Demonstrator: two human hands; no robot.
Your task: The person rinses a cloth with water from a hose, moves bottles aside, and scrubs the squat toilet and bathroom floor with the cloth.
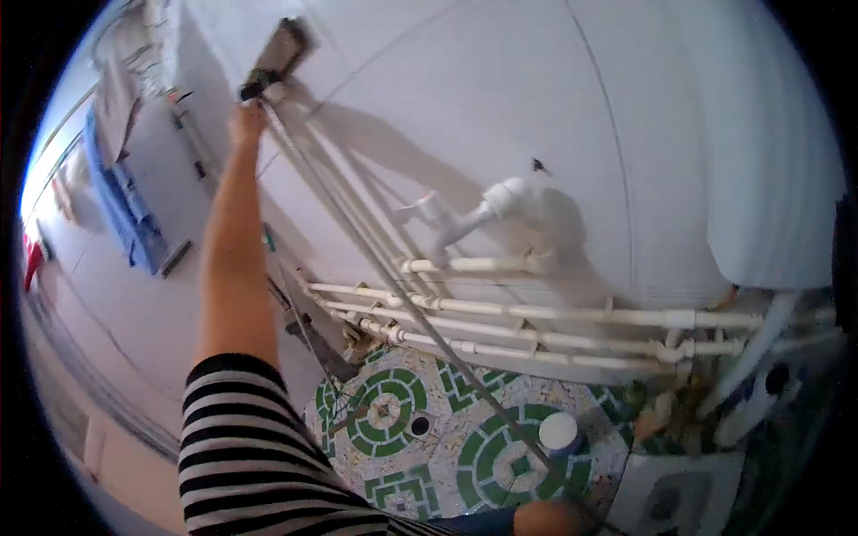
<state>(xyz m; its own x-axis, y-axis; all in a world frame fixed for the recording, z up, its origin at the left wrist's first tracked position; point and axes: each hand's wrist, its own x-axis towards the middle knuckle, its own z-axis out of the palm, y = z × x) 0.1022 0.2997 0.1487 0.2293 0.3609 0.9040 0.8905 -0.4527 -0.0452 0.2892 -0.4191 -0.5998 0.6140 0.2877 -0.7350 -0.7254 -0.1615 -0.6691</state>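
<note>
My left hand (248,123), at the end of a raised bare forearm with a striped sleeve, is closed at the top of a long thin grey hose or rod (389,277). Directly above the fingers is a blurred brownish rectangular head (286,49) with a dark joint, tilted against the tiled wall. The grey length slants down to the right across the view. I do not see my right hand. Blue cloth and a skin-coloured shape, too cut off to identify, show at the bottom edge.
A white tap (460,228) juts from the wall above cream pipes (536,313). A large white fixture (769,152) hangs at right. Below are a patterned green floor (384,411), a drain hole (420,426) and a round white-topped object (559,431). Blue cloth (121,196) hangs at left.
</note>
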